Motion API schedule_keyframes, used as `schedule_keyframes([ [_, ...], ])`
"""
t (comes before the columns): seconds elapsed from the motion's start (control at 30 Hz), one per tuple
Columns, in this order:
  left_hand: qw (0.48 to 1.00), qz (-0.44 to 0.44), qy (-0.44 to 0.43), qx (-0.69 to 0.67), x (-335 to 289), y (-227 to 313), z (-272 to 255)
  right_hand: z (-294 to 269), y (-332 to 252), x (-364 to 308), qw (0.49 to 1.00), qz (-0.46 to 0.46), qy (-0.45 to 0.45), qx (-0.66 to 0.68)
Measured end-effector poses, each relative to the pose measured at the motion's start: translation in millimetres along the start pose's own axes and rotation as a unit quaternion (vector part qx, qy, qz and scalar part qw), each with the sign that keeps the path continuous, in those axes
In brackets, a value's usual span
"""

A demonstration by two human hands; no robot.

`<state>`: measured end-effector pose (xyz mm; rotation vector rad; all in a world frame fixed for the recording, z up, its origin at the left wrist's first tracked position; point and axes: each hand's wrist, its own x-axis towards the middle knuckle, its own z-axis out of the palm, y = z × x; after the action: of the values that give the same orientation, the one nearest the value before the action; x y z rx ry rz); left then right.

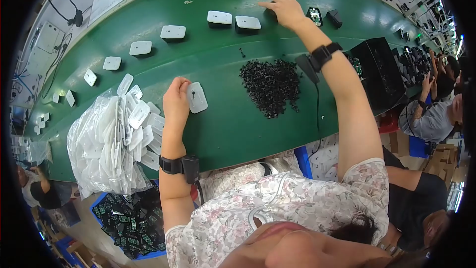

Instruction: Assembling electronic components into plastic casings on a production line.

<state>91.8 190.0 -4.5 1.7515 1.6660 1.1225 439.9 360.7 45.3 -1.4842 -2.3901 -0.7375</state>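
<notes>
My left hand (176,97), fingers curled, grips the edge of a white plastic cover plate (198,98) on the green table. A small dark piece lies on the plate's face. Stretched out to the far side, my right hand (286,11) has its fingers spread, over a dark case partly hidden beneath them. Just right of that hand sits an open black case with a circuit board (314,16). Black cases with white tops, such as one (248,22) left of the hand, stand in a curved row. Between my arms is a heap of tiny black parts (271,88).
A clear bag (96,144) spilling white cover plates lies left of my left arm. Below it, a blue bin holds circuit boards (131,221). At right stands a black box (379,72). Cabled bands circle both wrists. Other people sit at the right and left.
</notes>
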Motion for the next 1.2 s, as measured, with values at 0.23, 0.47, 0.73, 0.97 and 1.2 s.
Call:
schedule_keyframes([
  [0.23, 0.994, 0.04, -0.026, 0.103, -4.7, 13.2, -5.6, 2.9, 41.0, 14.8, 0.989, 0.005, -0.122, 0.08],
  [0.47, 0.953, 0.081, -0.018, 0.29, -32.9, 44.5, -5.5, -108.0, -93.9, -30.6, 0.917, -0.005, -0.044, 0.396],
  [0.73, 0.963, 0.153, -0.027, 0.222, -48.6, 26.5, -19.4, -131.9, -205.1, -128.7, 0.888, -0.267, -0.046, 0.373],
  [0.97, 0.97, 0.213, -0.104, 0.061, -59.3, 12.8, -25.8, -141.2, -187.5, -124.1, 0.866, -0.185, -0.094, 0.454],
  [1.2, 0.985, 0.171, 0.006, -0.019, -73.8, 17.1, -42.5, -122.3, -201.8, -79.1, 0.874, -0.124, -0.014, 0.469],
])
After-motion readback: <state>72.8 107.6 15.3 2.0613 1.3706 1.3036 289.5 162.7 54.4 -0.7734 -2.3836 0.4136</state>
